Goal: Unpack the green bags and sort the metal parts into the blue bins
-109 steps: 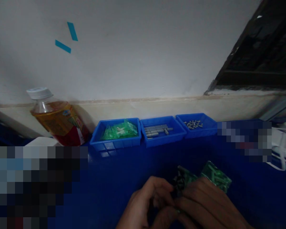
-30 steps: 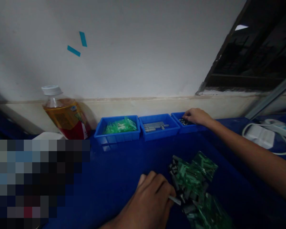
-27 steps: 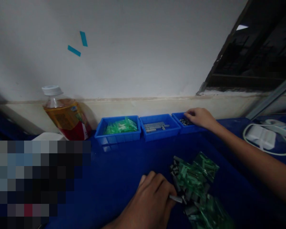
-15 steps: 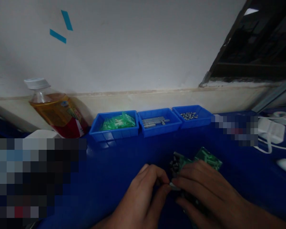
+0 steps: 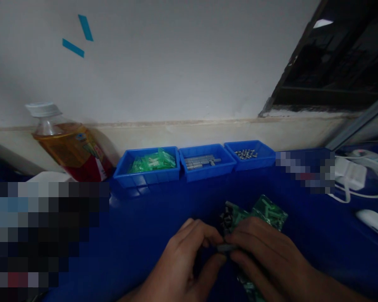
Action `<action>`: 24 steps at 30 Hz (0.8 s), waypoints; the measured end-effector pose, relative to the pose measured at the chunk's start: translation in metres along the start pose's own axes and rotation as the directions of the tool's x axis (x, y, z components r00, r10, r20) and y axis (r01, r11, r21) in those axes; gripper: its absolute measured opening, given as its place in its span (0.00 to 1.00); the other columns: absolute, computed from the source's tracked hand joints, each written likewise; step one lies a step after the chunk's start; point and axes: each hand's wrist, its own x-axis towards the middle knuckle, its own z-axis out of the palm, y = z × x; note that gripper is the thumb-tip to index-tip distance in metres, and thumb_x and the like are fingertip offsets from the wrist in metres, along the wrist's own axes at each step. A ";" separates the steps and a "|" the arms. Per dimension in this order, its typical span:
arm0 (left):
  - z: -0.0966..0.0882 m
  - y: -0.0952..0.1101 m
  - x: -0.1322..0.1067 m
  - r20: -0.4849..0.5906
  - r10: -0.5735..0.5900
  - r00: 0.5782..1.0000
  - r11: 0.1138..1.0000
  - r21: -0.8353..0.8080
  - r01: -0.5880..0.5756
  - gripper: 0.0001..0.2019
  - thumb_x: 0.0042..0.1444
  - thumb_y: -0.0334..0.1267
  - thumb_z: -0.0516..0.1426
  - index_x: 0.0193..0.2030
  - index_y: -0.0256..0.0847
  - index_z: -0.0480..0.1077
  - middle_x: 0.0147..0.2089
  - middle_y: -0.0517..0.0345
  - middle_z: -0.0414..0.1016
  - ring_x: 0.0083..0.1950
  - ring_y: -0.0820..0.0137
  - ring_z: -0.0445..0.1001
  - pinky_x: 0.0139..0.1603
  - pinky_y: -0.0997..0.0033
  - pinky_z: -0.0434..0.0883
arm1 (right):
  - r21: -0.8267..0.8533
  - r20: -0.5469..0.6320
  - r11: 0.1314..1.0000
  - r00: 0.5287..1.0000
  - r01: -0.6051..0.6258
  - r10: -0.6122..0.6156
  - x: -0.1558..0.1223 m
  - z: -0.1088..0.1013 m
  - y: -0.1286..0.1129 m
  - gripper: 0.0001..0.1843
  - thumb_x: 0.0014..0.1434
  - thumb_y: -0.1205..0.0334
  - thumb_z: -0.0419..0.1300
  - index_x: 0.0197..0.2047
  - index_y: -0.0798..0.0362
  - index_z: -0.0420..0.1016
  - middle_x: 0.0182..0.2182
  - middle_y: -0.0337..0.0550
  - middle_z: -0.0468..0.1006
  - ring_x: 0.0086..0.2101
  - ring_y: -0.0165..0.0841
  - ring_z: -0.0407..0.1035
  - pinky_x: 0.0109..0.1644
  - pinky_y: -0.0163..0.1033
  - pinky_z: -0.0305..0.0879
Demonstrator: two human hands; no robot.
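Grey piece (image 5: 226, 248), long axis roughly 9-to-3 o'clock, is pinched by left hand (image 5: 189, 253) at 9 and right hand (image 5: 267, 247) at 3, both nearly closed, neither nearer.

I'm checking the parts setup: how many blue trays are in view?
3, in a row by the wall: the left tray with green plastic, the middle tray with grey rods, the right tray with small metal pieces. The pixelated patches could hide others.
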 end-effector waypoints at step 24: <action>-0.005 0.001 0.000 0.029 0.029 0.999 0.999 -0.032 -0.028 0.07 0.54 0.25 0.54 0.35 0.41 0.67 0.33 0.60 0.73 0.35 0.72 0.71 0.40 0.73 0.66 | -0.077 0.003 0.997 1.000 -0.007 0.007 0.002 -0.001 -0.002 0.07 0.63 0.62 0.52 0.38 0.53 0.70 0.28 0.40 0.77 0.29 0.30 0.72 0.35 0.34 0.70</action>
